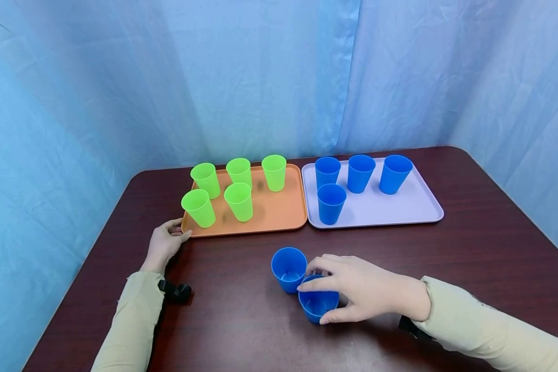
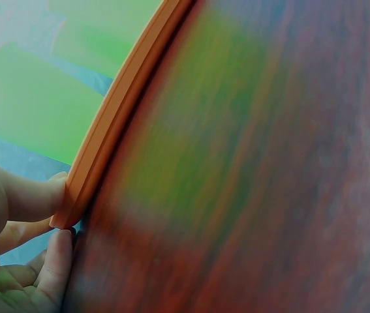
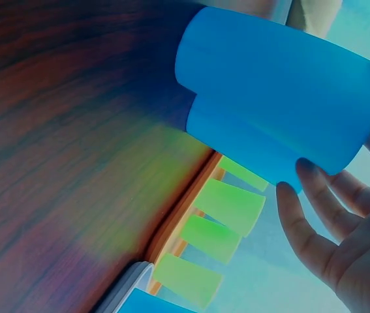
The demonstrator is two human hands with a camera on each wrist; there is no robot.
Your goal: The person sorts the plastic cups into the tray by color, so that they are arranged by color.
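Observation:
Two blue cups stand upright on the dark wooden table [image 1: 242, 330], touching each other. My right hand [image 1: 353, 294] grips the nearer blue cup [image 1: 317, 305] [image 3: 282, 85] at its rim, thumb on the near side and fingers over the far side. The second blue cup [image 1: 289, 268] [image 3: 237, 143] stands just left of it, untouched. My left hand [image 1: 165, 243] [image 2: 21, 228] holds the front left corner of the orange tray [image 1: 279, 212] [image 2: 116, 111], with a finger and the thumb on either side of that corner.
Several green cups [image 1: 239, 200] [image 3: 230, 205] stand on the orange tray. To its right a lilac tray [image 1: 400, 206] carries several blue cups [image 1: 331, 202]. Blue curtains close off the back and the sides. The table's rounded right edge [image 1: 516, 206] lies beyond the lilac tray.

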